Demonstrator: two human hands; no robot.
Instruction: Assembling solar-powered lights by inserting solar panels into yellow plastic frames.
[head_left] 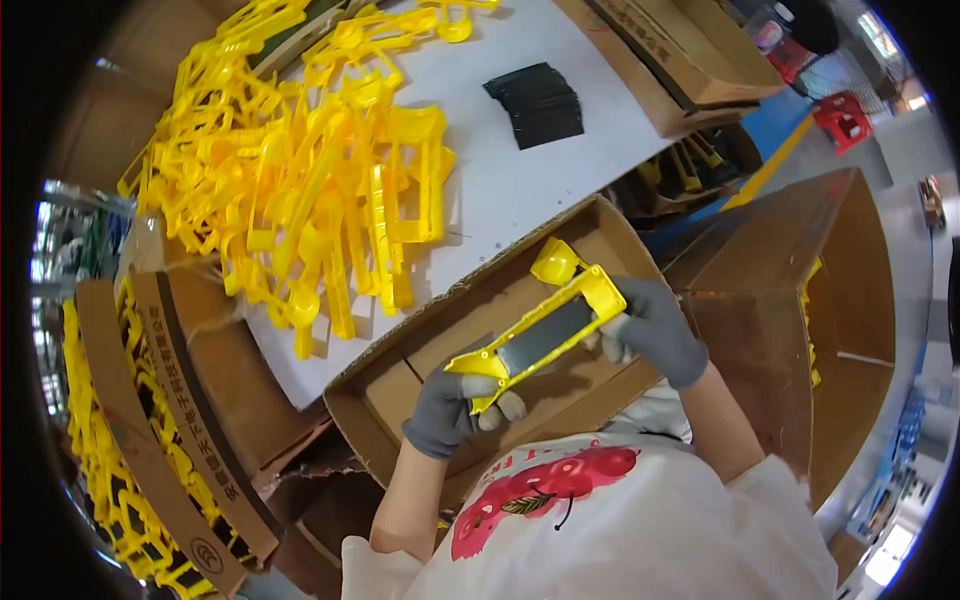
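Observation:
Between my two grey-gloved hands is a long yellow plastic frame point(556, 357), held tilted over an open cardboard box point(400, 385). A dark grey strip point(545, 336) fills the frame's middle. My left hand point(440, 415) is closed around the near left end, fingertips showing underneath. The far right end is gripped by my right hand point(655, 330), its fingers partly hidden beneath. Just beyond that end is a yellow cup-shaped part point(556, 262); I cannot tell whether it is joined to the frame.
A large heap of yellow plastic parts point(300, 180) covers the white tabletop's point(480, 190) left side. Black strips point(537, 105) lie stacked farther right. Cardboard boxes stand around: one with yellow parts point(100, 440) at left, a tall one point(760, 260) at right, another point(690, 60) at the back.

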